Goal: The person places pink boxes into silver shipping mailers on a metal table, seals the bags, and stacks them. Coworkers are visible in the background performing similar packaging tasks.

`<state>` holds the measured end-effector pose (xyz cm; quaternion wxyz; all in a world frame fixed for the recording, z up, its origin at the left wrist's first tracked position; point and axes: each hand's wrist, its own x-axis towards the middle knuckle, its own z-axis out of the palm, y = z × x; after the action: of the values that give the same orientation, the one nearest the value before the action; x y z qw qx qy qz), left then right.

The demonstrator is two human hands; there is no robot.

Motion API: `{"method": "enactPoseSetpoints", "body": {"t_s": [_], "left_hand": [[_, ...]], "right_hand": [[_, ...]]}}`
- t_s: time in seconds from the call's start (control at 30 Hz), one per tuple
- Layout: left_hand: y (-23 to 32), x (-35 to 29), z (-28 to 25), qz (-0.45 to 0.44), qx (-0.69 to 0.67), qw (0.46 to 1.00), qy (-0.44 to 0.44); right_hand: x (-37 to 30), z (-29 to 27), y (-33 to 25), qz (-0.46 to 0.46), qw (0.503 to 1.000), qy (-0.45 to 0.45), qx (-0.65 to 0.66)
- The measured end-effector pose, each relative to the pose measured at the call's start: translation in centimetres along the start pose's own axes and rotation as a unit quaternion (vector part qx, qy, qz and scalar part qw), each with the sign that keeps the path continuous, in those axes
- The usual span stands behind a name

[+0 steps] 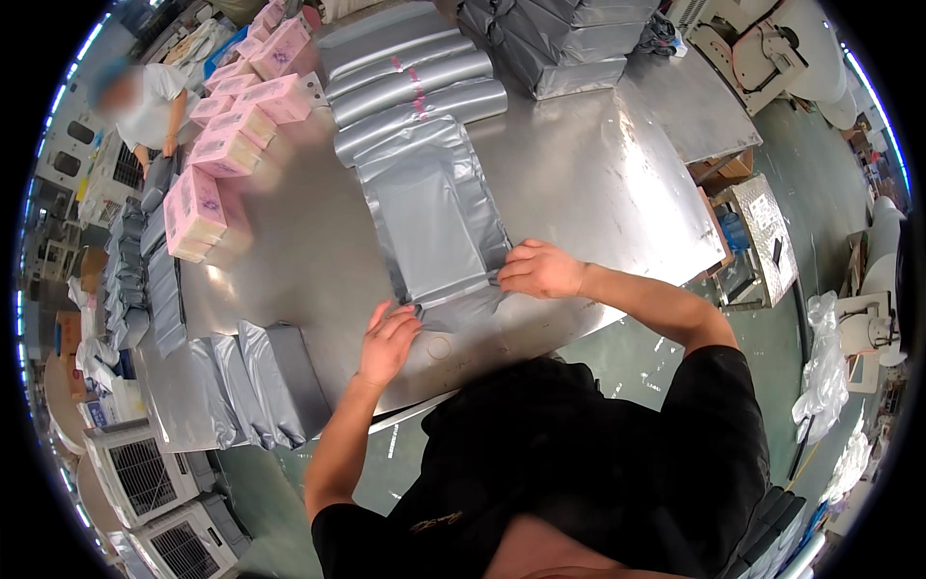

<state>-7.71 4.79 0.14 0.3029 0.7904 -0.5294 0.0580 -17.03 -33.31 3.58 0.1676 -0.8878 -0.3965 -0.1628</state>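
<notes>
A grey plastic mailer bag (429,217) with a box-shaped bulge inside lies lengthwise on the steel table (598,183) in front of me. My left hand (388,343) presses its fingers on the bag's near flap at the left. At the right corner of the same flap, my right hand (540,269) pinches the fold with curled fingers. The flap is creased between both hands.
Packed grey bags lie in a row beyond it (415,87), stacked at the far end (564,43) and piled at the near left (256,381). Pink boxes (227,135) line the left side, where another person (145,101) works. Fan units (145,478) stand below left.
</notes>
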Motion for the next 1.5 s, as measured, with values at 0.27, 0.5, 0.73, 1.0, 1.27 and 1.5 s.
{"method": "enactPoseSetpoints", "body": {"t_s": [0.27,0.5,0.73,1.0,1.27,1.5], "left_hand": [[-3.2,1.1,5.8,-0.42,-0.478,0.75,0.18],[-2.5,2.1,3.2,-0.472,-0.507,0.716,0.09],[5.2,-6.6,-0.9,-0.453,-0.743,0.444,0.213],[12.3,-19.8,0.9,-0.506,-0.779,0.254,0.268],[-3.7,-12.5,-26.2,-0.385,-0.317,0.83,0.252],[-37.3,-0.9,-29.1,-0.398,0.293,0.842,0.216]], "right_hand": [[0.8,4.9,0.7,0.57,0.608,0.064,0.549],[3.6,3.9,-0.4,0.585,0.575,0.048,0.57],[11.5,2.9,-4.9,0.496,0.592,-0.071,0.631],[27.4,16.8,-16.6,0.302,0.811,-0.087,0.494],[24.5,20.6,-13.5,0.354,0.605,-0.065,0.711],[14.8,12.8,-9.8,0.522,0.616,0.047,0.588]]}}
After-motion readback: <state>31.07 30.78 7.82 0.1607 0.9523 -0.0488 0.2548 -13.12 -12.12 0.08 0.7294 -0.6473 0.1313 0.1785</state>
